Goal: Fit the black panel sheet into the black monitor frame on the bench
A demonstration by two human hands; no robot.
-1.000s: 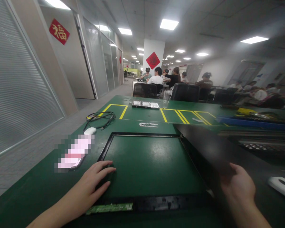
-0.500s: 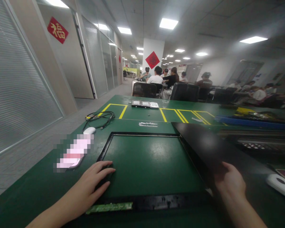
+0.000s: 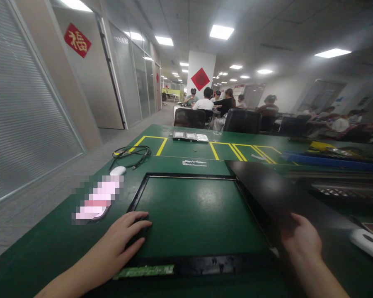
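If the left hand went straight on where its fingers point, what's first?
Probably the frame's right side or the black panel there, after the left hand crosses the table inside; height is unclear.

Frame (image 3: 214, 265) on table (image 3: 43, 256); panel (image 3: 267, 186) at its right; mouse (image 3: 118, 170) leftward, cable (image 3: 124, 153) just beyond; drives (image 3: 190, 136) farther behind

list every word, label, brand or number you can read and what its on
"福": red diamond sign on the left door
Red diamond sign on the pillar: too blurred
Hard drives: labels too small
Circuit board: any markings too small
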